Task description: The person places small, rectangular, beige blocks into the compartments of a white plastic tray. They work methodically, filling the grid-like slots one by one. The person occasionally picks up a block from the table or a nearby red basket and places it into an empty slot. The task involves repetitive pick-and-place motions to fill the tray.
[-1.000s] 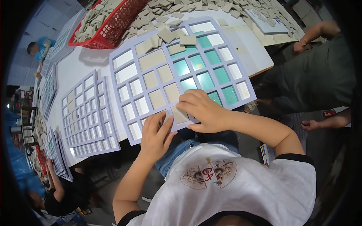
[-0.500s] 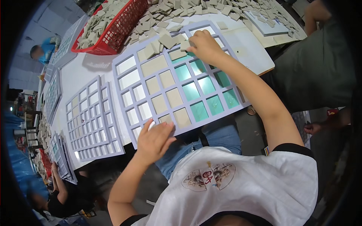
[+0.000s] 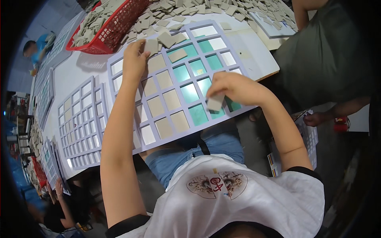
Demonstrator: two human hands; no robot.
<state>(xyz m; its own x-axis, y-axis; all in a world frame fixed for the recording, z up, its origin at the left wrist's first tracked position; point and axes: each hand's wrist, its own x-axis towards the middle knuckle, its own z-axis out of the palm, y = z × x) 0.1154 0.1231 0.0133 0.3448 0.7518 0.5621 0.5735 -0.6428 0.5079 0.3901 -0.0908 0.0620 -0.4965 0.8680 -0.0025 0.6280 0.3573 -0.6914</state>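
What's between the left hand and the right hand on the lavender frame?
In the head view, between the left hand and right hand, the lavender frame shows beige cells nearer the left, green cells nearer the right.

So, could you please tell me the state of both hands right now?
Left hand: at a beige tile; grip cannot be told.
Right hand: closed, holding another beige tile.

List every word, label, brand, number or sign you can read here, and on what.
White shirt: red character-like mark between two fan-shaped prints; I don't copy lettering.
Red object at far right: any marking too small to read.
Lavender frame and tile in right hand: no writing I can make out.
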